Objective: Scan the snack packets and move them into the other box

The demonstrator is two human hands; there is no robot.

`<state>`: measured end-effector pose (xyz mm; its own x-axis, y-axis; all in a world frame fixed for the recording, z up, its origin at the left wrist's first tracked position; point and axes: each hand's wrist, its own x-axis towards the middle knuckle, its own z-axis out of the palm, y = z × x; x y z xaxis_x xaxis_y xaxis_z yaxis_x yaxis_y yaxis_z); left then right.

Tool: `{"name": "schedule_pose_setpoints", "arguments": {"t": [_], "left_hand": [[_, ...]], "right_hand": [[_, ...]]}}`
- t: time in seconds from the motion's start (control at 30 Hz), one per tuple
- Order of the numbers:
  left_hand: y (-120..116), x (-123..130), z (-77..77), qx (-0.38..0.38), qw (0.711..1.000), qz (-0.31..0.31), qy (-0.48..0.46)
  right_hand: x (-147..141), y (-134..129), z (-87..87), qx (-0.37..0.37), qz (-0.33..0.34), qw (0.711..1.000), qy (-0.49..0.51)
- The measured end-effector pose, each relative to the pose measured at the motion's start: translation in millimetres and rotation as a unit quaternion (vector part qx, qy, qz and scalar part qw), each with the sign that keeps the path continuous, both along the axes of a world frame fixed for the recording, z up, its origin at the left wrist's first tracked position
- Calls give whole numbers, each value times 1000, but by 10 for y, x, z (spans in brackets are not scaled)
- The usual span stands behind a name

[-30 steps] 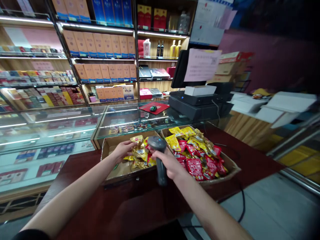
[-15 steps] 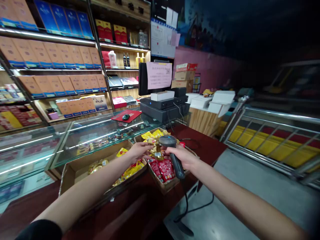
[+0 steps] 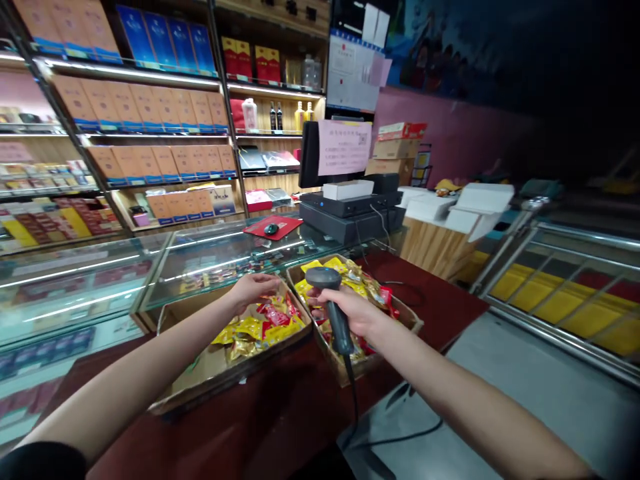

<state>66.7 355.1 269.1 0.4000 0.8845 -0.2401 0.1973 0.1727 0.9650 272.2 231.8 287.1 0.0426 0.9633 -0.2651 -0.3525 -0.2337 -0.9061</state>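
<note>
My right hand (image 3: pixel 350 308) is wrapped round the handle of a black barcode scanner (image 3: pixel 339 327), whose head points left above the right cardboard box (image 3: pixel 345 377). Over the back of the left cardboard box (image 3: pixel 180 393) hovers my left hand (image 3: pixel 253 290), its fingers stretched out and nothing visible in them. Yellow and gold snack packets (image 3: pixel 250 330) lie under it, with a red packet (image 3: pixel 275 315) among them. More yellow packets (image 3: pixel 345 270) fill the right box, partly hidden by the scanner and my right hand.
Both boxes stand on a dark red counter (image 3: pixel 430 280) beside a glass display case (image 3: pixel 200 247). Behind are a monitor (image 3: pixel 310 153), a red mouse pad (image 3: pixel 274 227) and shelves of boxed goods. The scanner cable (image 3: pixel 355 400) hangs down the front. A metal railing (image 3: pixel 590 240) stands at the right.
My left hand has moved left from the right box, where it held a gold packet, to above the left box and let go. The scanner stays in my right hand; the view has shifted.
</note>
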Motion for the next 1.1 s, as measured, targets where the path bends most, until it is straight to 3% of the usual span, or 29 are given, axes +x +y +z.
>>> {"name": "schedule_pose_setpoints", "arguments": {"t": [0.23, 0.33, 0.43, 0.57, 0.77, 0.93, 1.1], "left_hand": [[198, -1026, -262, -8, 995, 103, 19], [262, -1313, -417, 14, 989, 136, 56], [308, -1495, -555, 86, 971, 150, 167], [364, -1596, -739, 184, 927, 156, 286], [428, -1607, -960, 147, 920, 166, 322], [424, -1610, -892, 188, 921, 176, 293], [375, -1540, -668, 84, 985, 111, 106]], "right_hand": [[-773, 306, -104, -22, 89, 995, 35], [-1034, 439, -155, -35, 116, 992, 37], [-1236, 590, -204, -55, 139, 988, 38], [-1420, 795, -273, -72, 164, 983, 35], [-1528, 984, -393, -97, 168, 980, 47], [-1469, 1047, -446, -79, 153, 985, 23], [-1382, 1069, -413, -45, 109, 991, -60]]}}
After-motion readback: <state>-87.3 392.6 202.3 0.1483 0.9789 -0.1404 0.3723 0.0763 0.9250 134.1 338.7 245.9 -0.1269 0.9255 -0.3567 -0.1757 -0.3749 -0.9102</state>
